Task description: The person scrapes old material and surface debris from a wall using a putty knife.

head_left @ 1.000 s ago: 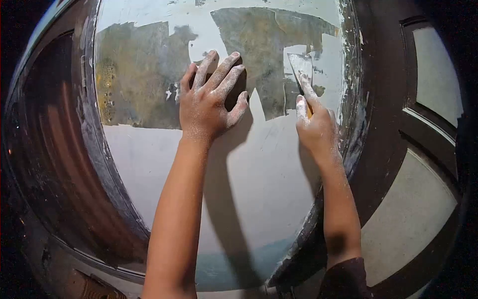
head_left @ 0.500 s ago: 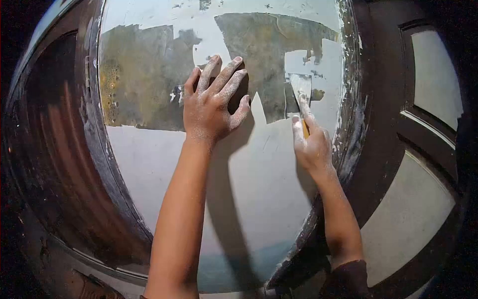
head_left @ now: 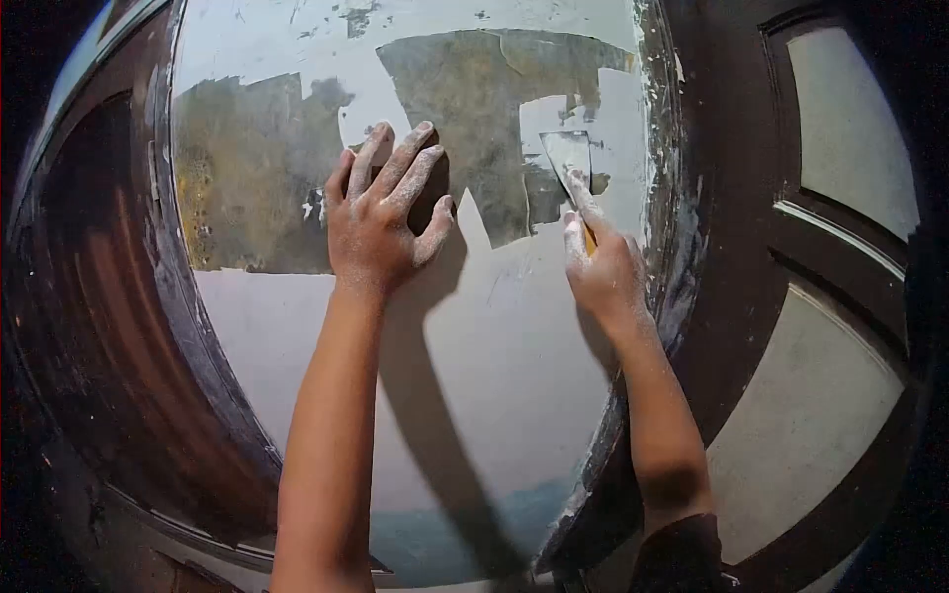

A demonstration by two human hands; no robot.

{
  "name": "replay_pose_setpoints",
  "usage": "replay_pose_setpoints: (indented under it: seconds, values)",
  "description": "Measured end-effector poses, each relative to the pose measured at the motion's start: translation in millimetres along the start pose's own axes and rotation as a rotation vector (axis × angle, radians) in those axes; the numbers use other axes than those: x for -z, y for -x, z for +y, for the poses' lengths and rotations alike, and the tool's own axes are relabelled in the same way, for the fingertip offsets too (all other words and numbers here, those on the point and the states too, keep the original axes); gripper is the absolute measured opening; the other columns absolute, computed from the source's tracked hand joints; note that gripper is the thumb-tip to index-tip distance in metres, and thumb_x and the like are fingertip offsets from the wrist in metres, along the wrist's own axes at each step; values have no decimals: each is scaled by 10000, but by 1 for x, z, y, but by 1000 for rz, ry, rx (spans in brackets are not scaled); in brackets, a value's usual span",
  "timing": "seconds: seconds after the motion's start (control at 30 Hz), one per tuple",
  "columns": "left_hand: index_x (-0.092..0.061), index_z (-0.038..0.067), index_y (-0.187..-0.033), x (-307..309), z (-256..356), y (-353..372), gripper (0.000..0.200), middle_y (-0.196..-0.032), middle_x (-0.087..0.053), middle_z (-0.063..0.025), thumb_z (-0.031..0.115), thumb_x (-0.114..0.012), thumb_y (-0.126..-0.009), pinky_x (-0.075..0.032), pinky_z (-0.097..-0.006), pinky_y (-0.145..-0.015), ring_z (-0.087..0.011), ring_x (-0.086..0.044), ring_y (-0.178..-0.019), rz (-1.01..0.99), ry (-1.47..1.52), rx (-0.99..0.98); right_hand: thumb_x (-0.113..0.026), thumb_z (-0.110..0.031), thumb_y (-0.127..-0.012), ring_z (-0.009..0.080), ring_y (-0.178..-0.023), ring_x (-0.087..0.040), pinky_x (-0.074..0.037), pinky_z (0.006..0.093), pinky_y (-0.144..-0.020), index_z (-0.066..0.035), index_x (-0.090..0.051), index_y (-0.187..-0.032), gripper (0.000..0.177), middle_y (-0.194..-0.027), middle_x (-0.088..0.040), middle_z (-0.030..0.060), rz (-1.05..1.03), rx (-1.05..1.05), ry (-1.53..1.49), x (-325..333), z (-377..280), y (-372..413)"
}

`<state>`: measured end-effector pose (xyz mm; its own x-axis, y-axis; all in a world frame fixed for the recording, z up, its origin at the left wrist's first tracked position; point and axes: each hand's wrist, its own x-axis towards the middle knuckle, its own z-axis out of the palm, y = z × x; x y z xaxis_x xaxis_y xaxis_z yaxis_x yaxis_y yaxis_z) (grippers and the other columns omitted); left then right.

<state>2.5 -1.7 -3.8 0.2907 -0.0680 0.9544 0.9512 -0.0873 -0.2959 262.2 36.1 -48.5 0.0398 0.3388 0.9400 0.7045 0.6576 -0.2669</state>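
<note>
My left hand (head_left: 381, 212), dusted white, rests with spread fingers against the wall (head_left: 465, 336), across the lower border of a bare grey-brown patch (head_left: 257, 168). Nothing is held in it. To its right, my right hand (head_left: 605, 262) grips a putty knife (head_left: 567, 153) by its yellow handle, index finger stretched along the blade. The blade points upward and lies at the wall beside a white remnant of coating (head_left: 544, 114). Part of the handle is hidden inside the hand. White powder also covers the right fingertips.
A dark wooden door (head_left: 94, 296) stands to the left. On the right is another dark panelled door with pale panels (head_left: 850, 128). Scuffed, paint-flecked frame edges (head_left: 660, 148) border the wall. A bluish-green band (head_left: 445, 534) runs along the wall's bottom.
The view has shifted, so the wall and both hands appear further left. The putty knife blade has moved slightly up relative to the wall. My left hand keeps about the same place on the wall.
</note>
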Motion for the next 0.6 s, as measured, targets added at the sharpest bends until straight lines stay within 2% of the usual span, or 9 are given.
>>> replay_pose_setpoints:
  seconds: [0.13,0.27,0.3,0.43,0.47,0.53,0.6]
  values:
    - [-714,219,-1328,1,-1,-2,469,-1552,-574,64,352,-695,-879,-299,-504,-1231,-294,-446,-1491,-21,7,-5,-546,-303,-1044,472,-802,-692,-537,571,-757,-260,-560,-1509,468,-815,-717,233,-40,-86,-21,8,-26,-18]
    - [-725,208,-1318,2,2,-1,471,-1560,-570,61,359,-688,-874,-298,-504,-1228,-287,-436,-1503,-33,-33,5,-551,-272,-1027,474,-790,-698,-534,602,-757,-246,-452,-1589,571,-789,-717,222,-146,-76,61,2,-20,16]
    - [-724,209,-1321,2,3,-2,475,-1560,-570,59,357,-685,-872,-291,-503,-1232,-286,-433,-1505,-37,-31,16,-561,-271,-1022,468,-865,-691,-524,568,-797,-213,-467,-1576,565,-847,-713,248,-211,-108,148,7,-25,19]
    - [-716,215,-1339,4,3,-2,494,-1558,-575,54,354,-685,-866,-266,-505,-1242,-280,-425,-1515,-63,-34,30,-549,-265,-1028,456,-842,-689,-523,578,-783,-199,-471,-1570,551,-830,-717,222,-127,-29,102,20,-43,-12]
    - [-720,219,-1333,2,2,-2,480,-1556,-577,50,356,-688,-875,-273,-507,-1237,-284,-431,-1510,-55,-47,22,-555,-265,-1029,454,-837,-688,-521,579,-777,-186,-472,-1568,551,-835,-719,220,-201,-55,145,8,-29,-22]
    - [-721,223,-1331,2,4,-1,470,-1556,-577,47,358,-693,-882,-282,-505,-1232,-283,-439,-1503,-42,-28,31,-539,-272,-1024,469,-772,-698,-531,615,-731,-239,-398,-1618,612,-809,-723,222,-146,12,106,1,-23,-12]
    - [-717,225,-1337,0,2,2,472,-1554,-578,55,354,-695,-883,-289,-498,-1228,-278,-448,-1495,-4,-52,13,-534,-271,-1026,468,-777,-702,-530,615,-742,-230,-372,-1632,628,-811,-725,222,-186,8,70,3,-20,9]
